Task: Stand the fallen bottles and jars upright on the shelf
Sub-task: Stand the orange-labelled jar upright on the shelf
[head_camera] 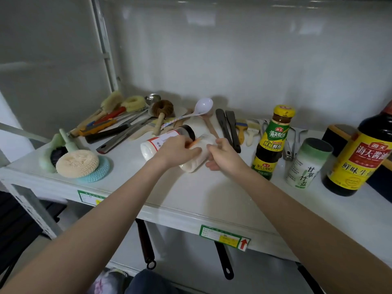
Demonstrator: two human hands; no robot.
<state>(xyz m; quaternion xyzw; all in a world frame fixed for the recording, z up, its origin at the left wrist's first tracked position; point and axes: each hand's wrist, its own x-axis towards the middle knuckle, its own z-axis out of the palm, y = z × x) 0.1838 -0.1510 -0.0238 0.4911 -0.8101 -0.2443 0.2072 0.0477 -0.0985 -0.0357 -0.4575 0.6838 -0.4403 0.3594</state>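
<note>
Two jars lie on their sides in the middle of the white shelf (212, 200). The black-capped jar (167, 141) has a white and red label, and its cap points to the back right. Just in front of it lies a clear jar of white powder (194, 164). My left hand (177, 152) reaches over the labelled jar and grips the clear jar from the left. My right hand (224, 159) curls around the clear jar's right side. Upright to the right stand a yellow-capped sauce bottle (273, 141), a white-green salt canister (305, 164) and a large soy sauce bottle (360, 160).
Brushes, knives and metal utensils (118, 124) are piled at the back left. Scouring pads (78, 163) sit at the front left. A white ladle (201, 106), dark spatulas (229, 128) and tongs (292, 143) lie along the back wall. Pan handles (146, 245) hang below the shelf edge.
</note>
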